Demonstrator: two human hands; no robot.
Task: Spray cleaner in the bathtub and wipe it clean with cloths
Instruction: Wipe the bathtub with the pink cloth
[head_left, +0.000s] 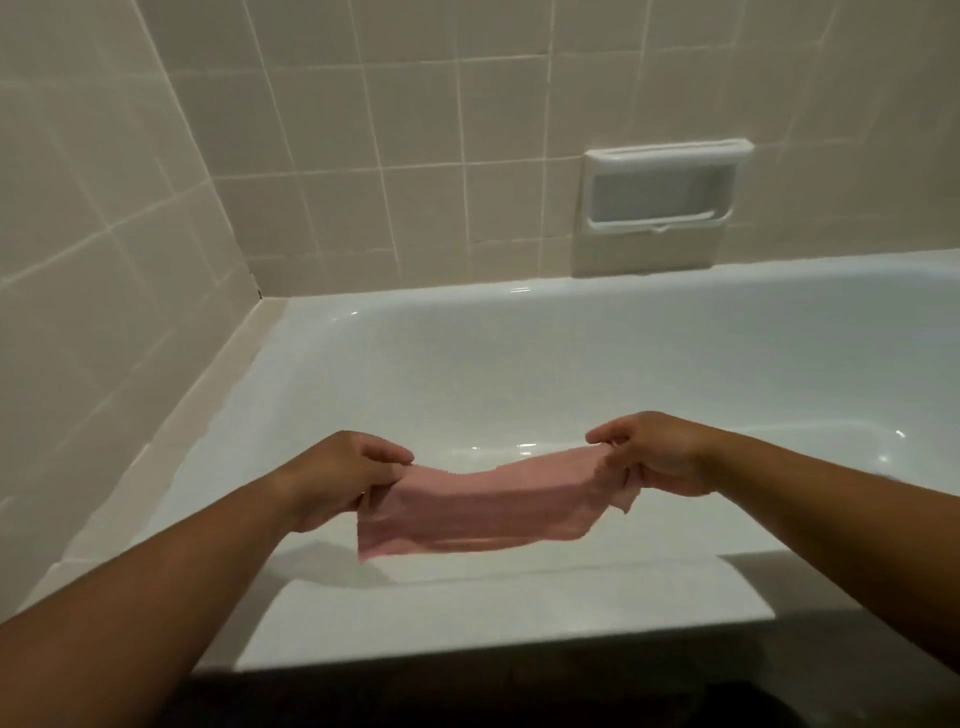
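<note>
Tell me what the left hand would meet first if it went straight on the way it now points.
The left hand pinches the pink cloth; beyond that, probably the bathtub's inner far wall. The right hand looks off that line, but depth is unclear.

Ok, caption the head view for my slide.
Left hand and right hand stretch a pink cloth over the white bathtub.

Dim, warm light is falling from above, leaving small glints on the bathtub (519, 364) (middle and right of the frame). Grey shadows are lying across its near rim, lower centre; the wall tiles (415, 130) are bowing toward the edges, and everything is looking slightly soft.
</note>
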